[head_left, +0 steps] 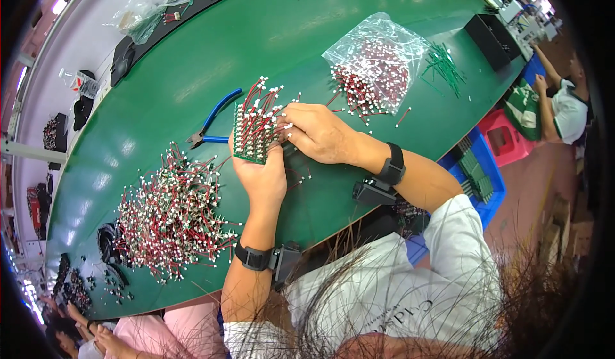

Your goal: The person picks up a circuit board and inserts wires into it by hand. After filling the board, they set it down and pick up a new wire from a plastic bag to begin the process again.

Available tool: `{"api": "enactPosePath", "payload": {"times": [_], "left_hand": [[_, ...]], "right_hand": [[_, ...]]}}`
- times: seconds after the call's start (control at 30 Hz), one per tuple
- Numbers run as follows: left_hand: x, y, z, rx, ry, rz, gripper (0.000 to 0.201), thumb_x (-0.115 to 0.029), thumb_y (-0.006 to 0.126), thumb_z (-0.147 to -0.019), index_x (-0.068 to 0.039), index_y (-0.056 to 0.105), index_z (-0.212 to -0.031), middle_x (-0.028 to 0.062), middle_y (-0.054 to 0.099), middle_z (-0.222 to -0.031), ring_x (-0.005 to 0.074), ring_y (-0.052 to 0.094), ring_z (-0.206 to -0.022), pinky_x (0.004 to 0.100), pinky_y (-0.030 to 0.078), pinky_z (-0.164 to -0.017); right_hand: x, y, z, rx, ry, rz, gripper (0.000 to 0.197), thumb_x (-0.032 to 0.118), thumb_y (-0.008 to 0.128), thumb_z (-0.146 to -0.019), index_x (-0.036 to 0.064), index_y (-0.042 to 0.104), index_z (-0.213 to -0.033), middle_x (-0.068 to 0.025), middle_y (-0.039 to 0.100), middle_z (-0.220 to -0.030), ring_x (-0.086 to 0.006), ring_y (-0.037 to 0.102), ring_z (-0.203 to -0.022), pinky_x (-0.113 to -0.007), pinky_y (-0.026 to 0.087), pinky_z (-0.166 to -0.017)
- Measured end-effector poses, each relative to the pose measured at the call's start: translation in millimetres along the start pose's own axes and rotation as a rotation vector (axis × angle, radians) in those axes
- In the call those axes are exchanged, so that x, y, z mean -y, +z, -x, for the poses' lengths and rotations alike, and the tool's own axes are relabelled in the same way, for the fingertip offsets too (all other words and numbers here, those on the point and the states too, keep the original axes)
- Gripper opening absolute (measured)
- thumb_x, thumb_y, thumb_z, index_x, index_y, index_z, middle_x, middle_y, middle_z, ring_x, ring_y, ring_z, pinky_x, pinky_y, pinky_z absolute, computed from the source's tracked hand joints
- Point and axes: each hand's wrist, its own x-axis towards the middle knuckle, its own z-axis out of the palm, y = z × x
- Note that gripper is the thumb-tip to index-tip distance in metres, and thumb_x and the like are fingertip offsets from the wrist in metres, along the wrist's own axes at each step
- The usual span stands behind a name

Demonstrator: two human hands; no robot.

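Observation:
My left hand (261,174) is wrapped round the lower side of a green circuit board panel (248,147), its thumb along the right edge. Rows of small components cover the panel, and red wires with white plugs (261,106) rise from its upper part. At the panel's right edge my right hand (320,133) has its fingers pinched together on a red wire with a white plug (286,127); the fingertips partly hide it. Just left of the panel lie blue-handled cutters (214,115), one handle end reaching behind it.
A big heap of red-wired pieces (173,215) covers the table's left side. Farther right lie a clear plastic bag (378,55) of red wires, green strips (445,67) and a black box (492,42). A blue crate (493,195) stands beyond my right arm. Other people sit at right and lower left.

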Motion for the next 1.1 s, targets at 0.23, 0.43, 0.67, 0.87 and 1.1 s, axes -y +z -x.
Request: {"api": "enactPosePath", "payload": {"times": [0.23,0.43,0.67,0.87,1.1], "left_hand": [[-6.8,0.7,1.5,0.016,0.002,-0.038,0.053,0.015,0.055,-0.082,0.003,0.038,-0.130,0.0117,0.059,-0.113,0.0178,0.063,-0.099,0.0298,0.052,-0.086],[4.8,-4.1,2.1,0.067,0.021,-0.067,0.057,0.013,0.057,-0.080,0.002,0.038,-0.132,0.0096,0.056,-0.117,0.0148,0.058,-0.104,0.0292,0.047,-0.092],[1.0,-1.2,3.2,0.137,-0.020,-0.026,0.059,0.013,0.055,-0.079,0.001,0.038,-0.134,0.0095,0.055,-0.121,0.0146,0.056,-0.108,0.0293,0.045,-0.094],[0.7,-0.9,3.6,0.120,-0.001,-0.061,0.058,0.013,0.054,-0.080,0.002,0.038,-0.134,0.0093,0.054,-0.122,0.0150,0.055,-0.109,0.0294,0.044,-0.096],[0.2,-0.1,5.0,0.132,0.035,-0.114,0.057,0.011,0.055,-0.081,0.002,0.038,-0.135,0.0092,0.056,-0.119,0.0153,0.057,-0.107,0.0294,0.045,-0.094]], "right_hand": [[1.0,2.0,-0.8,-0.034,0.023,0.017,0.010,0.002,0.062,-0.080,-0.0042,0.060,-0.087,-0.0165,0.058,-0.080,-0.0350,0.059,-0.076,-0.042,0.048,-0.066],[0.2,2.0,0.0,-0.046,0.033,0.059,0.012,0.005,0.066,-0.078,-0.0035,0.063,-0.087,-0.0160,0.059,-0.079,-0.0348,0.059,-0.071,-0.042,0.048,-0.061],[0.4,4.2,-1.1,-0.089,0.016,0.092,0.010,0.007,0.066,-0.076,-0.0021,0.063,-0.077,-0.0166,0.059,-0.073,-0.0373,0.061,-0.070,-0.044,0.050,-0.063],[2.6,1.7,-1.6,-0.049,0.043,0.095,0.011,0.008,0.066,-0.076,-0.0027,0.062,-0.076,-0.0171,0.059,-0.074,-0.0379,0.061,-0.071,-0.045,0.050,-0.064],[-0.1,-1.4,0.2,0.008,0.082,0.121,0.014,0.007,0.067,-0.077,-0.0005,0.065,-0.089,-0.0186,0.062,-0.082,-0.0391,0.061,-0.075,-0.044,0.050,-0.066]]}}
